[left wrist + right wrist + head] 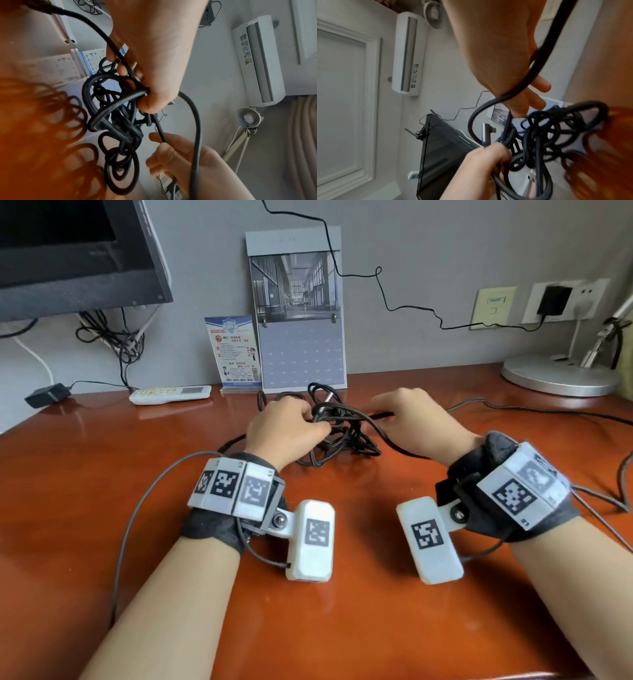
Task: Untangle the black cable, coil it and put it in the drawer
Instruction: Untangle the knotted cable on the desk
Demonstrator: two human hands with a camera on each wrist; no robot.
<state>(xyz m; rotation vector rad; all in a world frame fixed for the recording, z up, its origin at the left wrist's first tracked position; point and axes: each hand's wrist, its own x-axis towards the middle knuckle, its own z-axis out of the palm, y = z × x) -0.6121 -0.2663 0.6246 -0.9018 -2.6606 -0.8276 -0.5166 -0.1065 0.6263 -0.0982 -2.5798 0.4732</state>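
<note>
On the desk [342,594]: I see the black cable [346,436] tangled mid-desk.
Left hand [286,429]: fingers curled around several loops.
Right hand [416,419]: pinching one free strand.

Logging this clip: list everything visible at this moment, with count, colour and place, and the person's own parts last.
black cable: 1, black, tangled heap mid-desk between the hands
desk: 1, reddish-brown, glossy
monitor: 1, black, far left
remote control: 1, white, back of desk, left
power adapter: 1, black, far left
info card: 1, blue and white, against the wall
calendar: 1, grey, against the wall
wall charger: 1, black, plugged into a socket at right
lamp base: 1, silver, back right
air conditioner: 1, white, on the wall
left hand: grips the tangle
right hand: pinches one strand
wrist cameras: 2, white
</note>
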